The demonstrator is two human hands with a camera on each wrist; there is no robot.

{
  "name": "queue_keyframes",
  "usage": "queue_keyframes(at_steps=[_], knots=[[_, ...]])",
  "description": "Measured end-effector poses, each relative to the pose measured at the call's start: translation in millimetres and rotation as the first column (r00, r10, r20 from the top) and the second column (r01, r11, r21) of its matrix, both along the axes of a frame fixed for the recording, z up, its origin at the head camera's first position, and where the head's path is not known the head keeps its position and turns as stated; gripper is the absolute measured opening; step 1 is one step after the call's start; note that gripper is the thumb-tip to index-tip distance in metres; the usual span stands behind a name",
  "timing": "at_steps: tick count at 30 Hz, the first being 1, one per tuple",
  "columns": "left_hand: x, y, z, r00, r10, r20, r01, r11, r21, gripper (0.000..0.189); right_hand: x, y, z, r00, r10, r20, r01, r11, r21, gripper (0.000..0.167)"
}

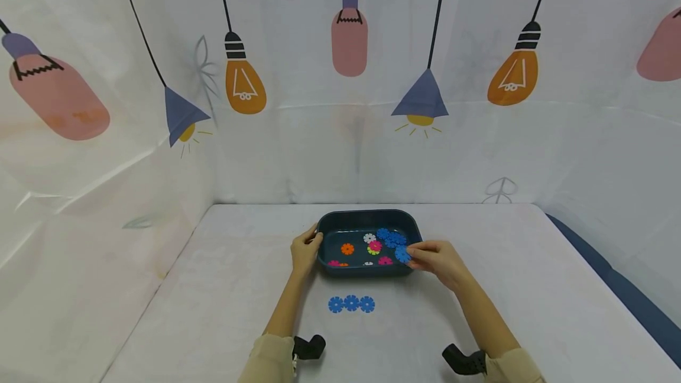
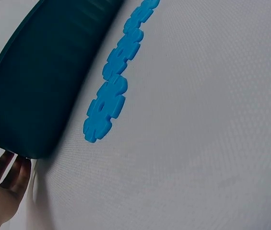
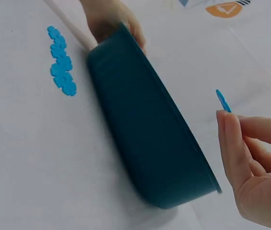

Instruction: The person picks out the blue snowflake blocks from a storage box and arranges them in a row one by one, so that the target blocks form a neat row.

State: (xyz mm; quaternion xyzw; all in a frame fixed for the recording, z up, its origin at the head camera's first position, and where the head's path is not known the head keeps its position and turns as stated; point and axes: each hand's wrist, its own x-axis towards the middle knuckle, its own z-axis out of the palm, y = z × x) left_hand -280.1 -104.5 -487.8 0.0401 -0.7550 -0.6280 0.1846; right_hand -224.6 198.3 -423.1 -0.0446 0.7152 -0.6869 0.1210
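My left hand [image 1: 305, 251] grips the left end of a dark teal tray [image 1: 367, 272], and its fingers show at the tray's end in the left wrist view. At the tray's right end, my right hand [image 1: 440, 260] pinches a blue flower-shaped disc [image 1: 402, 254] between thumb and fingers. In the right wrist view that disc [image 3: 223, 100] is seen edge-on above the fingertips. Inside the tray lie several more blue discs [image 1: 391, 236], an orange disc [image 1: 347, 249], and white, pink and yellow ones. In front of the tray, a row of three blue discs [image 1: 351, 303] lies joined on the table.
A white-covered table [image 1: 213, 312] carries the tray and the row. White sheets printed with hanging lamps [image 1: 420, 99] rise behind it and on the left. Black wrist mounts [image 1: 310, 347] sit on both forearms. A dark blue strip [image 1: 617, 282] runs beyond the table's right edge.
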Motion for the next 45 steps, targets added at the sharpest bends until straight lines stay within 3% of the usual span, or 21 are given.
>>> queue_keyframes(at_steps=[4, 10, 18, 27, 38, 45], knots=[[-0.9, -0.2, -1.1, 1.0, 0.002, -0.006, -0.003, 1.0, -0.009, 0.033, 12.6, 5, -7.0, 1.0, 0.022, -0.02, -0.021, 0.999, 0.041, 0.033], [-0.6, 0.1, -1.3, 1.0, 0.001, 0.0, -0.001, 1.0, -0.004, 0.033, 30.2, 4, -25.4, 0.995, 0.1, 0.026, -0.1, 0.995, 0.014, 0.032], [-1.4, 0.1, -1.4, 1.0, 0.0, 0.01, 0.0, 1.0, -0.003, 0.033, 41.7, -4, -50.8, 0.987, 0.152, 0.058, -0.154, 0.988, 0.03, 0.035], [0.7, -0.1, -1.1, 1.0, -0.007, 0.005, 0.007, 1.0, -0.002, 0.034, 51.8, -21, -56.2, 0.993, 0.027, 0.112, -0.049, 0.98, 0.194, 0.027], [0.0, 1.3, -0.1, 1.0, 0.014, 0.028, -0.014, 1.0, 0.001, 0.033, 49.7, -30, -55.6, 0.996, 0.005, 0.092, -0.023, 0.981, 0.195, 0.025], [1.0, 1.3, 0.6, 1.0, 0.015, 0.02, -0.015, 1.0, -0.003, 0.033, 47.4, -36, -58.6, 0.997, -0.048, 0.06, 0.031, 0.966, 0.255, 0.02]])
